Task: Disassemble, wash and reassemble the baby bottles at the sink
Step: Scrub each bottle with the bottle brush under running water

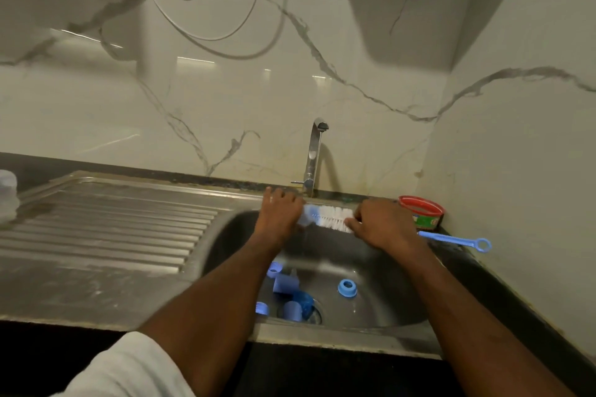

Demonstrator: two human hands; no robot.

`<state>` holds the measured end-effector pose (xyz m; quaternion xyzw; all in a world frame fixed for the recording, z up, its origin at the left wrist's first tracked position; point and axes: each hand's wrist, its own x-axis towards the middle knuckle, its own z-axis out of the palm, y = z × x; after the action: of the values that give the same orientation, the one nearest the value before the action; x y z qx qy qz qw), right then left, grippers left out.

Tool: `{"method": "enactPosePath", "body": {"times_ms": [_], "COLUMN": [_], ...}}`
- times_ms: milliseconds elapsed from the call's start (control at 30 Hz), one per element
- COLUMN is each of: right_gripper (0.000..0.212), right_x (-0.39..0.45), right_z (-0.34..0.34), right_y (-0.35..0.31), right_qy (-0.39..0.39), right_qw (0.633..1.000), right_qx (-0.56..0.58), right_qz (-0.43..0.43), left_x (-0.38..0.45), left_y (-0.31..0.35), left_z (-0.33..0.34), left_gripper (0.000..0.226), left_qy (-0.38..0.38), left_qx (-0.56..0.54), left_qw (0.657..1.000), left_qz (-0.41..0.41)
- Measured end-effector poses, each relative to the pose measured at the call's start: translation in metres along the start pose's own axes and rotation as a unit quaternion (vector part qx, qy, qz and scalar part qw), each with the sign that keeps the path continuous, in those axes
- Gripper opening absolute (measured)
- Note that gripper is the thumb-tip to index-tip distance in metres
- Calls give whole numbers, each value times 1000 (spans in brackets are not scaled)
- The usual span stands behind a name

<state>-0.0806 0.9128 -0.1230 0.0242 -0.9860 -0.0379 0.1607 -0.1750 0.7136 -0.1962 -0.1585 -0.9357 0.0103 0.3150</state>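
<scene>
head view: i see both hands over the far rim of the sink (225, 229), below the tap (314, 151). my left hand (280, 213) curls round one end of the white brush (332, 219); my right hand (380, 226) pinches the bristles at the other. blue bottle parts (292, 296) lie on the sink floor near the drain, and a blue ring (347, 287) sits apart from them.

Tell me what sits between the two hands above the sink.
In the head view, a white bottle brush spans the gap between the left hand and right hand, over the sink.
</scene>
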Motion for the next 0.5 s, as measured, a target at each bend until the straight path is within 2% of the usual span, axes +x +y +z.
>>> {"method": "enactPosePath", "body": {"times_ms": [67, 100, 200, 233, 333, 367, 467, 500], "right_gripper": [35, 35, 36, 37, 38, 39, 38, 37], "right_x": [0, -1, 0, 1, -1, -1, -1, 0], "right_z": [9, 8, -4, -5, 5, 6, 0, 0], "right_y": [-5, -3, 13, 14, 4, 4, 12, 12], "right_qy": [-8, -19, -27, -23, -13, -12, -6, -1], "right_qw": [1000, 1000, 998, 999, 1000, 1000, 1000, 1000], "right_qx": [-7, 6, 49, 36, -16, -10, 14, 5], "right_qz": [-5, -3, -1, -6, -18, -19, -19, -26], "left_x": [-1, -3, -2, -2, -2, -2, -5, -6], "left_y": [10, 10, -5, -5, 9, 8, -11, -13], "left_z": [-5, -6, -5, -3, -5, -7, 0, 3], "left_gripper": [61, 61, 61, 61, 61, 61, 62, 62], "left_qy": [1, 6, -6, -7, 1, -4, -27, -36], "left_qx": [30, 41, 26, 18, 42, 38, 20, 21], "left_qw": [994, 994, 998, 999, 993, 994, 999, 999], "left_qz": [103, 97, -51, -41, 114, 105, -25, -25]}}
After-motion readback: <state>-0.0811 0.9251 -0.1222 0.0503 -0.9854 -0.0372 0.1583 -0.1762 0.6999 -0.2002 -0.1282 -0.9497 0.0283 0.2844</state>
